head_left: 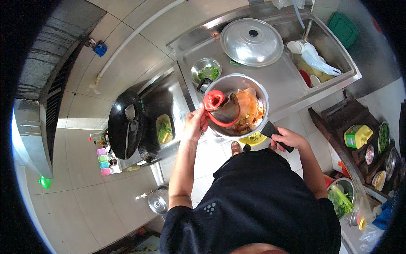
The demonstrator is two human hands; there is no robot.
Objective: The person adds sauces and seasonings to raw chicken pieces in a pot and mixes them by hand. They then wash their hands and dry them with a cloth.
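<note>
A metal pot (265, 97) with a long black handle (270, 130) is in front of me, with meat pieces and reddish-brown seasoning inside. My right hand (292, 139) is closed round that handle. My left hand (197, 122) grips a red plastic scoop (213, 100) at the pot's left rim. The scoop is tilted over the pot, and its inside looks dark. Under the pot, a yellow bowl (255, 140) with chopped food partly shows. Just beyond the pot's left side sits a small steel bowl (206, 62) of green leaves.
A large domed lid (252, 42) lies on the steel counter, left of a sink (337, 51) holding dishes. At left, a black wok (120, 116) holds a spatula (128, 123). Dark shelving (344, 111) at right bears a yellow jug (358, 136) and several dishes.
</note>
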